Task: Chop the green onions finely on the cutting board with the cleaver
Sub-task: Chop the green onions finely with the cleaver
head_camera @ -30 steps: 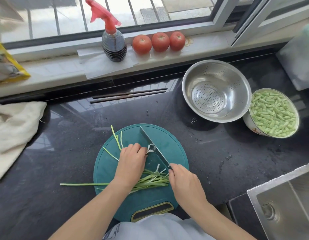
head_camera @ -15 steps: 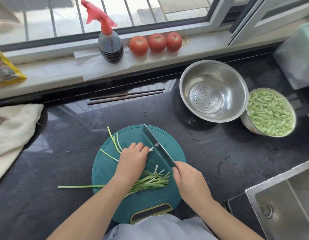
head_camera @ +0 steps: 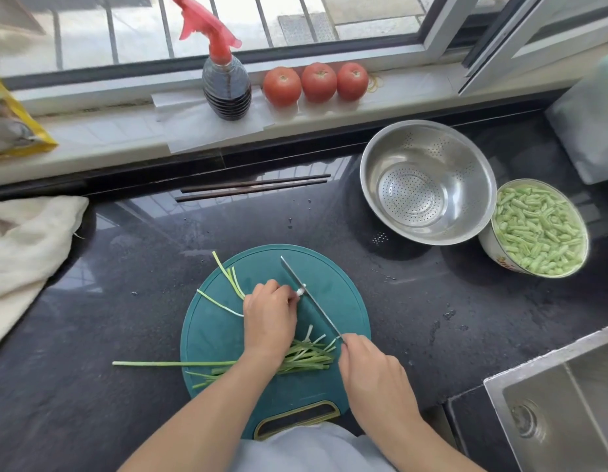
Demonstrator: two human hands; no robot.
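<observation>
- Chopping is only just getting going: the left hand (head_camera: 270, 318) curls its fingers over the white ends of the green onions (head_camera: 306, 357), pinning them at the middle of the cutting board (head_camera: 343, 301).
- The right hand (head_camera: 370, 369) wraps tight round the handle of the cleaver (head_camera: 311, 299), blade edge-down just beside the left knuckles, tip pointing to 11 o'clock.
- No fine pieces show yet; most stalks lie whole at 6 o'clock on the board, one trailing off toward 9 onto the tabletop (head_camera: 125, 335).
- Next move, I'd say: short, close cuts, left fingers creeping back toward 9 o'clock.
- The count: one cleaver, one board, one loose bunch of onions, three tomatoes (head_camera: 317, 82) at 12, one colander (head_camera: 428, 182) and one bowl of beans (head_camera: 537, 229) at 2.
</observation>
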